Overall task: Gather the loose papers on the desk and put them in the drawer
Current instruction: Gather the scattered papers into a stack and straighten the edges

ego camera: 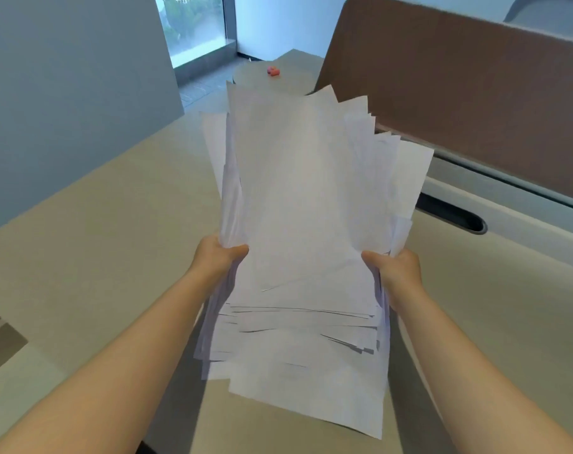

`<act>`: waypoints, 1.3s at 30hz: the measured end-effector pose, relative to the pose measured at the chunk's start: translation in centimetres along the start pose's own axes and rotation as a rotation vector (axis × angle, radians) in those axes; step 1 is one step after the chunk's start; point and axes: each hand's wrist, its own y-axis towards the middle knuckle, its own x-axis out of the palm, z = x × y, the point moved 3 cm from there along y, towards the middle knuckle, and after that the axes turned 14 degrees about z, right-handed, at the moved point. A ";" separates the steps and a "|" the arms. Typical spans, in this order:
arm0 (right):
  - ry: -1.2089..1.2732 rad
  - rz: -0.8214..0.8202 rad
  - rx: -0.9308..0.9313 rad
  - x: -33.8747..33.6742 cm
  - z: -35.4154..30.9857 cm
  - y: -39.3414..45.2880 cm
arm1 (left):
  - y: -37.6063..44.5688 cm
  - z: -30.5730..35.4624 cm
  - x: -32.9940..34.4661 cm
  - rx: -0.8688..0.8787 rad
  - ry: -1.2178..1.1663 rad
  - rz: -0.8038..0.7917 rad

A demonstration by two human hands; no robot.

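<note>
Nearest the viewer: two bare forearms reaching forward over the bench (pixel 91 224). Between them, the ragged near ends of the stack of loose papers (pixel 298 204), sheets stepped and skewed, lowest sheet jutting toward the viewer below both wrists.

Left hand (pixel 218 257): closed on the left edge of the stack, thumb over the top sheet, fingers hidden underneath. Right hand (pixel 396 270): closed likewise on the right edge, thumb on top, fingers out of sight behind the paper. Stack held between both hands, apparently lifted and tilted away from the bench, upper ends fanned out beyond the fingertips.

Step in hand, as judged: squaring the gathered sheets before stowing. Best done by loosening both grips slightly, standing the stack on one edge against the bench, tapping until the stepped ends align, then turning and tapping a neighbouring edge. Firm pinch to be avoided while tapping, since trapped sheets cannot slide; full release equally risky, the outer sheets on the right already splayed and liable to slip.

Beyond the right hand: a dark oblong cable slot (pixel 452 214) in the bench, then a brown divider panel (pixel 458 93). Far beyond the papers: a small red object (pixel 273 71) on the bench end, and a window (pixel 193 24). Drawer not in view.
</note>
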 end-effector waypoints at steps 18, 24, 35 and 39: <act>0.290 -0.102 -0.213 -5.9 -10.1 -3.6 | -7.4 11.5 -3.1 0.447 -0.368 -0.030; 0.246 -0.092 -0.150 -4.8 -7.9 -2.7 | -6.9 9.3 -0.9 0.233 -0.461 0.101; 0.337 -0.157 -0.276 -5.8 -9.8 -1.4 | -4.7 11.4 -3.0 0.302 -0.478 0.004; 0.275 -0.269 -0.294 -4.5 -9.0 -1.0 | -4.3 10.5 -2.5 0.210 -0.442 -0.070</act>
